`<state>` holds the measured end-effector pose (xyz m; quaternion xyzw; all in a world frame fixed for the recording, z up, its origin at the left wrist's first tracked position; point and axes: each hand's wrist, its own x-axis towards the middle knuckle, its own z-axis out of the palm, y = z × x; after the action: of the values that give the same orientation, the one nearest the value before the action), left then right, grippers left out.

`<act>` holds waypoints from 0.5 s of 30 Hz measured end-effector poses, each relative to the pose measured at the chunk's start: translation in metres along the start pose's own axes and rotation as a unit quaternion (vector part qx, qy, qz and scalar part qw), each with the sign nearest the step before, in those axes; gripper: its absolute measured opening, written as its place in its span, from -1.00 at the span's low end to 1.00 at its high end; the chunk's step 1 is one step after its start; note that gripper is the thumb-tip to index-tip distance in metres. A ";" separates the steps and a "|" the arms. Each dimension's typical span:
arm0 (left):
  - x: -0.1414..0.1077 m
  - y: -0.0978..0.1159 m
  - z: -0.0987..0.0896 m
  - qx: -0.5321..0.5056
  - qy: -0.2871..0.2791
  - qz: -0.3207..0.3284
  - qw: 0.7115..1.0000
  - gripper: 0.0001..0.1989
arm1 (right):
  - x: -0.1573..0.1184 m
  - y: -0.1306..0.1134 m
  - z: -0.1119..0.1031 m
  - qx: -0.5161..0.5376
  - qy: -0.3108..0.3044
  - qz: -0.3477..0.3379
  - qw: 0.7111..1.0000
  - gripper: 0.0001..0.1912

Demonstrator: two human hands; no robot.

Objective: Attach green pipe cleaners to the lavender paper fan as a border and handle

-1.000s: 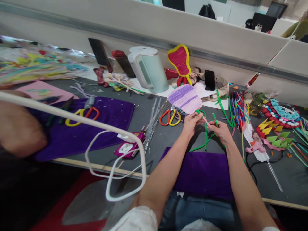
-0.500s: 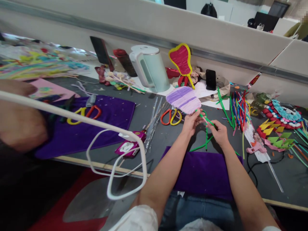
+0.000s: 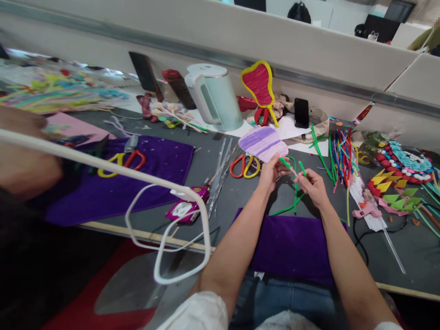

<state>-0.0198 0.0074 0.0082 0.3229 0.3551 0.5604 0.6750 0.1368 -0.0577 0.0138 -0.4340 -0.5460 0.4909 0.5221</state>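
Note:
A striped purple and lilac paddle-shaped craft piece [image 3: 263,143] is tilted above the grey table. My left hand [image 3: 273,172] is closed around the top of its thin handle, just under the striped part. Green pipe cleaner [image 3: 284,162] is wound on the upper handle, and a pinkish stretch is bare below. My right hand [image 3: 312,187] pinches near the handle's lower end, with a green pipe cleaner end [image 3: 302,168] sticking up from its fingers. More green pipe cleaners [image 3: 290,210] lie beneath my hands, beside a folded purple cloth [image 3: 292,247].
Red-and-yellow scissors [image 3: 252,167] lie left of my hands. A kettle [image 3: 215,98] and a red paddle with yellow edging [image 3: 259,85] stand behind. Rightward are bundled pipe cleaners [image 3: 342,156] and a pink glue gun [image 3: 367,211]. A white tubular frame [image 3: 206,220] and another person's arm [image 3: 24,156] occupy the left.
The green pipe cleaner end by my right hand now points upward, apart from the handle; before, it lay along it. More pinkish handle shows. My left hand stays on the handle.

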 end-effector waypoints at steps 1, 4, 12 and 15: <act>0.001 0.000 -0.001 0.006 0.011 0.005 1.000 -0.58 | 0.000 0.000 0.000 0.007 -0.003 -0.005 1.000 -0.68; 0.004 -0.001 -0.003 0.007 0.024 0.017 1.000 -0.66 | -0.001 -0.001 -0.001 0.023 -0.011 0.002 1.000 -0.67; 0.002 0.004 -0.007 0.005 0.002 0.023 1.000 -0.67 | 0.001 -0.001 -0.005 0.057 -0.035 0.013 0.998 -0.64; 0.001 0.006 -0.007 0.004 0.004 0.025 1.000 -0.65 | 0.001 -0.001 -0.004 0.057 -0.049 0.003 0.997 -0.67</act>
<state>-0.0286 0.0099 0.0094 0.3328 0.3517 0.5768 0.6579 0.1411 -0.0568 0.0151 -0.3803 -0.5411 0.5432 0.5172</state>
